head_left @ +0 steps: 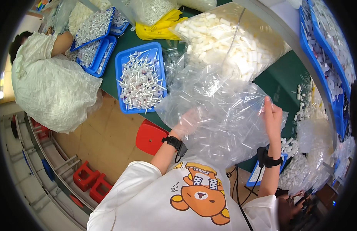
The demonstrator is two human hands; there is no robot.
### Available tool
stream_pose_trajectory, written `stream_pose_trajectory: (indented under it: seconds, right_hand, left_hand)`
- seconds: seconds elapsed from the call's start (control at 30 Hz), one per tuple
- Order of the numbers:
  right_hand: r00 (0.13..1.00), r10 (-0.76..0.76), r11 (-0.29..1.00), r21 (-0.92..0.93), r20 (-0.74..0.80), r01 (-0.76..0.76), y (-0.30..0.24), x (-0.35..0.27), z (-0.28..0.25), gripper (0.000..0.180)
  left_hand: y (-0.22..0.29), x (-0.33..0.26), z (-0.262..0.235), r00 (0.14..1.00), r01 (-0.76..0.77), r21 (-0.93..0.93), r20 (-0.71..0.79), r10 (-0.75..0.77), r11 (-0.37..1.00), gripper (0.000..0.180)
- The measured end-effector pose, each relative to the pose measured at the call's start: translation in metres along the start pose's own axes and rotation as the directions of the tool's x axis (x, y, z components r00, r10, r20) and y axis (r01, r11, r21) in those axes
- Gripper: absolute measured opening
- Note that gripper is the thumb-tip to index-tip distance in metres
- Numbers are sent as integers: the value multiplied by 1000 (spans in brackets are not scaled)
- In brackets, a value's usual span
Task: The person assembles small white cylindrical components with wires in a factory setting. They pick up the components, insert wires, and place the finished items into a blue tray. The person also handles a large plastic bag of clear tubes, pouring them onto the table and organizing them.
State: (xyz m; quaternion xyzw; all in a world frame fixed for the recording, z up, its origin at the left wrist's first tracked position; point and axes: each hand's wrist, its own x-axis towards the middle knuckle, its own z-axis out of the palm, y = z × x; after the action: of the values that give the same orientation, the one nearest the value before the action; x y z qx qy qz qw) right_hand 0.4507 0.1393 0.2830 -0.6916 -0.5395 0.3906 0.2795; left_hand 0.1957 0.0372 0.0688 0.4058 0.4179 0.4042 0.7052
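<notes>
In the head view, both bare hands are at a clear plastic bag point(228, 131), sagging and crinkled, with slim clear tubes showing through its film. It lies at the near side of the green table point(276, 82), right in front of the person's white shirt point(147, 200). The right hand point(273, 115) has the bag's right edge, thumb and fingertips clamped together on a fold of film! Over to the left hand point(190, 118): it's seen through the crumpled plastic at the bag's left side, and glare blurs the fingers, so I can't tell whether they grip anything. A black wristband point(172, 142) sits on the left wrist, with another on the right.

Just left of the bag, a blue tray point(117, 82) is heaped with white-stemmed plastic parts. Beyond the bag stands a big clear sack of white cylinders point(228, 46), a yellow plastic bag point(159, 29) near its left side. More loose white cylinders point(301, 102) are scattered at right. Below the table's edge, there's a red stool point(149, 137), and at far left a co-worker in white point(51, 84) bends by more blue trays point(97, 59).
</notes>
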Motion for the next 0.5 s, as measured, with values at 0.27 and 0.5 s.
stream_pose_trajectory:
  seconds: [0.27, 0.5]
  right_hand:
    - [995, -8, 991, -134, -102, -6, 40, 38, -19, 54]
    - [966, -236, 848, -508, -104, 152, 84, 47, -16, 41]
  left_hand:
    - [-29, 16, -24, 952, 306, -837, 263, -156, 454, 45]
    - [31, 10, -8, 968, 245, -71, 71, -240, 967, 45]
